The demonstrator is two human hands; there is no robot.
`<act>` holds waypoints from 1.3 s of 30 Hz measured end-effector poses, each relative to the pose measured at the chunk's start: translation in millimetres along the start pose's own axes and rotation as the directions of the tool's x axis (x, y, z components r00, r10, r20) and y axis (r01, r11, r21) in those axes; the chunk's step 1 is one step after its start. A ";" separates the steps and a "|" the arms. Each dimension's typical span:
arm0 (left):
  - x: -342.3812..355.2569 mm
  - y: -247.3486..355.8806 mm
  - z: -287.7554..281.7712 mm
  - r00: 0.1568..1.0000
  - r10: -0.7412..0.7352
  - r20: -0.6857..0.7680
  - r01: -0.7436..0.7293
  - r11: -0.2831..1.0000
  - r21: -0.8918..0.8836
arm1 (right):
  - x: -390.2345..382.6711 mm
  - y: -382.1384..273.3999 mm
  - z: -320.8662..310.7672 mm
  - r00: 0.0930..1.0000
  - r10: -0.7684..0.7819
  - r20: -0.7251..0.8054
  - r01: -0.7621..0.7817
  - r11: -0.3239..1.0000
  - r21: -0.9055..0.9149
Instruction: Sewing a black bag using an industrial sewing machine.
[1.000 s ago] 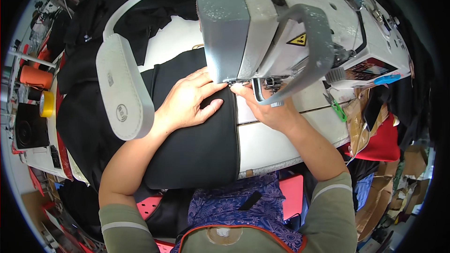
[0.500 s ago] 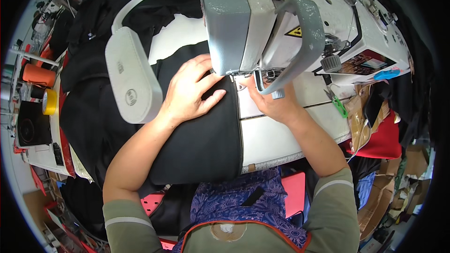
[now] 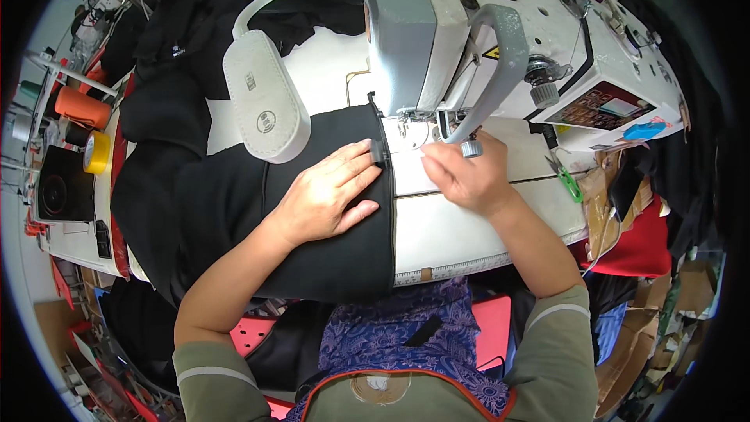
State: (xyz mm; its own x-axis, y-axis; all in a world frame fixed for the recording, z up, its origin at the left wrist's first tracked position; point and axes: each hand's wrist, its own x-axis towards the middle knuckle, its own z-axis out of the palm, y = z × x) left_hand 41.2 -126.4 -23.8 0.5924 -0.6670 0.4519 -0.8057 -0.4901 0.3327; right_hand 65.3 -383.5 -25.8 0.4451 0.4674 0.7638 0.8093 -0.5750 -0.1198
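Black fabric [image 3: 328, 266] lies across the white bed of a sewing machine [image 3: 406, 39], its right edge running toward me. My left hand [image 3: 324, 195] rests flat on it, fingers stretched toward that edge. By its fingertips a small dark grey tab [image 3: 379, 151] shows on the edge. The fabric's far corner is left of the presser foot [image 3: 414, 126], apart from it. Just right of the fabric, in front of the needle area, is my right hand [image 3: 475, 176], its thumb and fingers pinched together. Anything between those fingertips is too small to make out.
A white lamp [image 3: 266, 98] on a bent arm hangs over the fabric. Green-handled snips [image 3: 566, 180] lie on the right of the bed. More black cloth is heaped at far left, near yellow tape [image 3: 97, 152] and an orange container [image 3: 82, 107]. A ruler strip [image 3: 461, 266] lines the front edge.
The fabric's edge has come out from the presser foot toward me. My left hand has slid nearer with it, and my right hand has left the foot. The view has shifted slightly.
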 end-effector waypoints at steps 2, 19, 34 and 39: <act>3.3 0.3 -0.6 0.995 -0.012 0.100 0.017 0.998 -0.056 | -3.6 -6.2 -2.7 0.997 -0.078 -0.001 0.078 0.997 0.020; 10.7 -3.9 3.5 0.992 0.025 0.121 -0.021 0.999 -0.033 | -9.3 -10.0 5.3 0.951 -0.037 0.307 -0.039 0.970 0.239; 23.8 -10.0 8.4 0.996 0.019 0.090 -0.013 0.997 -0.075 | -6.2 1.4 -0.7 0.926 -0.057 0.373 0.025 0.996 0.090; 28.8 -9.8 7.8 0.994 -0.012 0.108 0.019 0.998 -0.060 | -19.7 8.3 3.1 0.934 -0.025 0.356 0.006 0.998 0.055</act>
State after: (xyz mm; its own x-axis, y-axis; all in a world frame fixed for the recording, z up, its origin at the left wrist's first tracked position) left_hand 66.1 -145.2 -20.5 0.5989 -0.7174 0.3561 -0.7928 -0.4682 0.3902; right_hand 64.4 -395.4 -43.8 0.5322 0.6900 0.4905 0.8316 -0.5346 -0.1502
